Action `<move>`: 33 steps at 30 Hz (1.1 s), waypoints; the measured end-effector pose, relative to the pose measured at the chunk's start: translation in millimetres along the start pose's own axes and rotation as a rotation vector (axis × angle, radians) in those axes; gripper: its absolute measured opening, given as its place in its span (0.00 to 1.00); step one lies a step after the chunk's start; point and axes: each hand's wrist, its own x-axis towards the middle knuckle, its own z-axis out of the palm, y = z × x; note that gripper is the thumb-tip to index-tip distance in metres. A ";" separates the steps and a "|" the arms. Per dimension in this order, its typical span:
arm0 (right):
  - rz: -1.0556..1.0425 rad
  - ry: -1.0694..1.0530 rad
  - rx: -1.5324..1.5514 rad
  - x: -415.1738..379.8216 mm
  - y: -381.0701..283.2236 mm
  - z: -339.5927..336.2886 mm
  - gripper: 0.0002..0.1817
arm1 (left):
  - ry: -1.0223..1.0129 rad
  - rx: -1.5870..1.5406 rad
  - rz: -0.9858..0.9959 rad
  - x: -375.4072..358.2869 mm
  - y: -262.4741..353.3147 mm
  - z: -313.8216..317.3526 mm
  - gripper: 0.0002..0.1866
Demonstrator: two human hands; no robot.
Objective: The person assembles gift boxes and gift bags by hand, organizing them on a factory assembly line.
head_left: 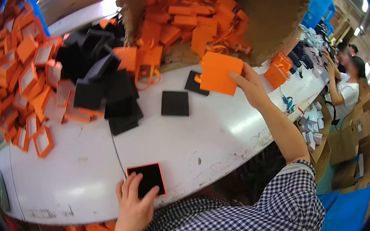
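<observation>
My left hand (133, 206) lies at the table's front edge with its fingers spread. Its thumb and fingertips touch a shallow box (151, 177) with an orange rim and a black inside. Raised over the table to the right, my right hand (249, 86) grips a small orange paper bag (219, 72), thumb on the front and fingers hidden behind. A bit of orange ribbon shows at the bag's left side. Partly behind the bag lies a black square pad (194, 84). Another black pad (174, 103) is flat on the table between my hands.
Orange box parts (32, 82) are heaped at the left, beside stacked black pads (119, 95). A large cardboard carton (274, 20) full of orange bags lies open at the back. Blue-handled scissors (288, 102) sit near the right edge. A co-worker (346, 85) is farther right.
</observation>
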 end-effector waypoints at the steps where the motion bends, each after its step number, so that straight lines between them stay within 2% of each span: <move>1: 0.054 -0.032 0.122 -17.7 -5.5 13.1 0.29 | -0.010 -0.005 -0.036 1.7 3.2 -4.4 0.21; 2: 0.079 -0.065 0.131 -34.3 -10.8 24.5 0.29 | -0.006 -0.055 -0.073 2.6 8.4 -8.2 0.17; 3: 0.103 -0.130 0.173 -51.2 -14.7 35.5 0.32 | -0.004 -0.104 -0.115 -1.1 12.1 -12.4 0.17; 5: 0.133 -0.227 0.229 -69.4 -16.1 54.9 0.34 | 0.059 -0.084 -0.074 -9.6 2.8 -0.3 0.19; 6: 0.118 -0.251 0.237 -77.6 -14.9 62.5 0.36 | 0.127 -0.045 -0.060 -13.2 -0.7 6.6 0.18; 9: 0.052 -0.287 0.187 -94.9 -7.0 77.6 0.37 | 0.136 0.014 -0.074 -24.7 -1.1 7.0 0.16; 11: -0.449 -0.111 -0.184 -109.3 -0.3 92.4 0.34 | 0.143 0.024 -0.057 -36.4 -7.3 10.6 0.19; 12: -0.564 -0.269 -0.314 -107.4 -6.4 94.2 0.32 | 0.151 0.048 -0.051 -40.5 -9.4 12.3 0.19; 13: -0.560 -0.288 -0.294 -109.3 -1.7 98.4 0.32 | 0.157 0.069 -0.038 -43.4 -10.2 13.2 0.20; 15: -0.810 -0.676 -0.583 -116.7 3.2 107.6 0.32 | 0.154 0.074 -0.050 -48.3 -11.7 11.8 0.20; 16: -0.712 -0.758 -0.711 -129.1 -2.8 111.0 0.34 | 0.150 0.067 -0.049 -48.8 -12.1 11.5 0.20; 17: -0.712 -0.758 -0.716 -129.0 -9.6 110.3 0.34 | 0.148 0.057 -0.044 -48.0 -12.3 12.3 0.19; 18: -0.668 -0.737 -0.664 -127.3 -15.6 108.5 0.34 | 0.105 0.109 0.001 -48.3 -16.4 11.8 0.29; 19: -0.620 -0.715 -0.610 -126.2 -19.1 106.6 0.34 | 0.109 0.105 0.007 -49.1 -15.5 10.3 0.29; 20: -0.659 -0.596 -0.635 -121.4 -19.2 109.8 0.35 | 0.149 0.018 -0.048 -49.7 -13.9 6.4 0.34; 21: -0.660 -0.587 -0.640 -116.4 -22.3 116.0 0.35 | 0.191 -0.065 -0.102 -48.3 -12.7 0.2 0.39; 22: -0.513 -0.505 -0.587 -112.4 -26.7 124.8 0.33 | 0.229 -0.050 -0.106 -46.6 -14.5 -5.4 0.48; 23: -0.365 -0.427 -0.529 -108.3 -29.6 134.6 0.31 | 0.227 -0.048 -0.104 -45.0 -16.1 -6.2 0.48; 25: -0.421 -0.442 -0.626 -92.2 -27.2 159.8 0.27 | 0.092 -0.021 -0.168 -42.6 -20.2 -4.7 0.48; 27: -0.490 -0.462 -0.719 -77.8 -20.6 181.0 0.24 | 0.112 -0.007 -0.158 -45.5 -30.1 4.1 0.48; 29: -0.334 -0.560 -0.946 -69.9 -11.6 201.0 0.19 | 0.176 -0.098 -0.197 -53.2 -33.5 2.1 0.45; 33: -0.326 -0.547 -0.964 -72.3 -2.1 224.4 0.14 | 0.289 -0.176 -0.243 -71.8 -40.7 5.8 0.42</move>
